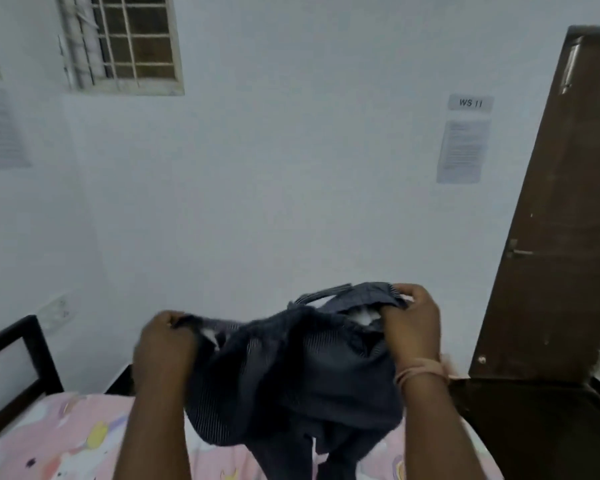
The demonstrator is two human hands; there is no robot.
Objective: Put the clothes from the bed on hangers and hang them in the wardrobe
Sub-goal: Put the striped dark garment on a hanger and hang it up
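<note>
A dark navy striped garment [291, 375] hangs bunched in the air above the bed [66, 438], which has a pink patterned sheet. My left hand [163, 344] grips the garment's upper left edge. My right hand [413, 320], with a pink band at the wrist, grips its upper right edge near the waistband or collar. The cloth sags between both hands and its lower part trails down toward the sheet. No hanger shows in the frame.
A dark brown wooden door [561, 220] stands open at the right, with dark furniture [534, 427] below it. The black bed frame [18, 358] rises at the left. White wall with a barred window [132, 43] and paper notices [463, 150] lies ahead.
</note>
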